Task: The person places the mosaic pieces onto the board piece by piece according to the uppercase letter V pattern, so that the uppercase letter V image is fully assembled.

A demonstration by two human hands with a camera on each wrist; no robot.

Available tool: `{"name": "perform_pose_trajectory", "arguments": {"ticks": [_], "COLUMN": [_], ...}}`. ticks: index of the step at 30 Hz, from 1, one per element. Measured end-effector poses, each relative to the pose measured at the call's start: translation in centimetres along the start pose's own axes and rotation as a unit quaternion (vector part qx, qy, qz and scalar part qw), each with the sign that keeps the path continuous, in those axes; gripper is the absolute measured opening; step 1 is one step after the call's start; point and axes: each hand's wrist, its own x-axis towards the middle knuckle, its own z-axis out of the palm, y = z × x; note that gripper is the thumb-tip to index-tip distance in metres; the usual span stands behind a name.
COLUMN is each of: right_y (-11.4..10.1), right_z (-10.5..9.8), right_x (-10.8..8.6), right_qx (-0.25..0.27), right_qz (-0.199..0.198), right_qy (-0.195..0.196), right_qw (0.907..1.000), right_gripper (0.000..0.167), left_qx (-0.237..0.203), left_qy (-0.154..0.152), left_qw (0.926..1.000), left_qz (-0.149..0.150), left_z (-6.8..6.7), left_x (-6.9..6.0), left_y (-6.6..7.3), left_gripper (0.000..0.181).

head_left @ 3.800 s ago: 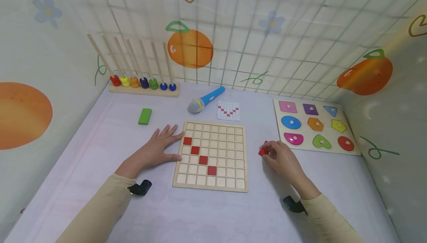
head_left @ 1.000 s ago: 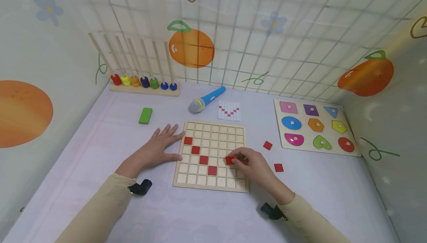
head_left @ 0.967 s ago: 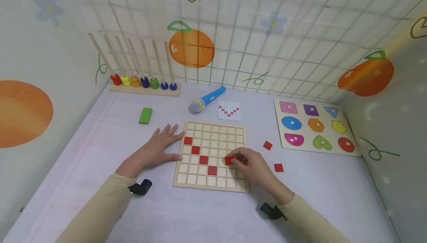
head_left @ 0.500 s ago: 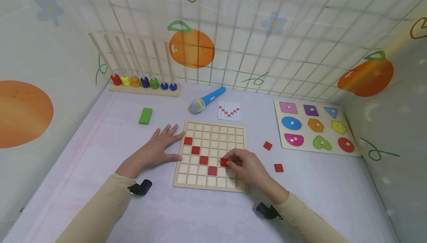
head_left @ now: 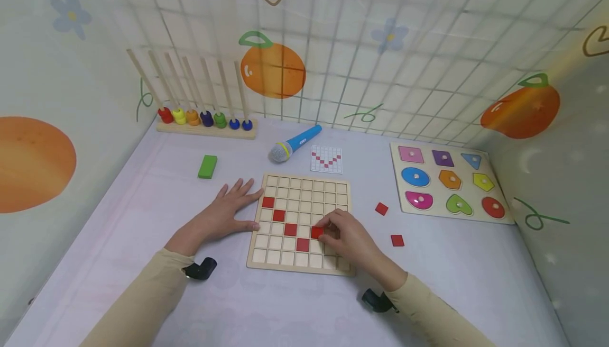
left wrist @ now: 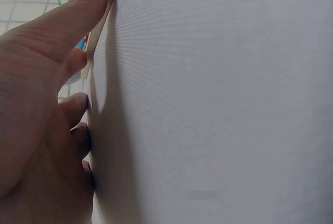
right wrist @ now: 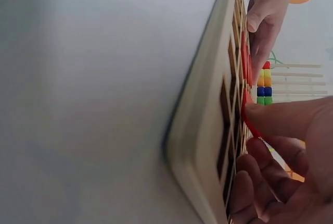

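A wooden grid board (head_left: 304, 270) lies flat, with several red tiles in a descending diagonal from its left side, the lowest being a red tile (head_left: 302, 244). My left hand (head_left: 221, 215) rests on the cloth with fingers spread, its thumb and index fingertip against the board's left edge; the left wrist view shows the thumb (left wrist: 78, 21) at that edge. My right hand (head_left: 349, 236) pinches another red tile (head_left: 316, 232) at the board, up and right of the lowest tile. In the right wrist view that tile (right wrist: 250, 117) looks tilted between thumb and fingers. The hand hides some right-hand cells.
Two loose red tiles (head_left: 381, 209) (head_left: 397, 240) lie right of the board. Behind it are a pattern card (head_left: 326, 159) and a toy microphone (head_left: 295, 143). A green block (head_left: 207, 167) and a bead rack (head_left: 206, 129) are at left, a shape puzzle (head_left: 430, 177) at right.
My right hand has carried a red tile from the cloth right of the board leftward over the grid, moving slightly further left in the last second. My left hand has stayed in place.
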Motion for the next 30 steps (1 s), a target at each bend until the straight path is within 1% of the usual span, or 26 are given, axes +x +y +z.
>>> {"name": "perform_pose_trajectory", "arguments": {"ticks": [9, 13, 17, 22, 30], "right_y": [-0.11, -0.05, 0.01, 0.07, 0.17], "right_z": [0.19, 0.23, 0.24, 0.18, 0.16], "right_x": [0.09, 0.07, 0.05, 0.02, 0.06], "right_qx": [-0.034, -0.033, -0.03, -0.021, -0.018], "right_qz": [-0.004, -0.005, -0.007, -0.006, -0.007], "right_qy": [-0.005, -0.007, -0.004, -0.003, -0.008], "right_qw": [0.9994, 0.9994, 0.9995, 0.9998, 0.9998], "right_gripper": [0.023, 0.021, 0.019, 0.021, 0.022], "left_qx": [-0.003, -0.002, -0.001, 0.001, 0.001], "left_qy": [0.004, 0.006, 0.001, 0.0, 0.0], "left_qw": [1.0, 1.0, 1.0, 1.0, 1.0], "left_qz": [0.002, 0.003, 0.0, 0.002, -0.001], "left_z": [-0.02, 0.02, -0.01, -0.09, 0.05], "left_x": [-0.14, -0.11, -0.09, -0.12, -0.06], "left_y": [-0.09, -0.11, -0.04, 0.14, -0.15], "left_gripper": [0.091, 0.091, 0.091, 0.091, 0.092]}}
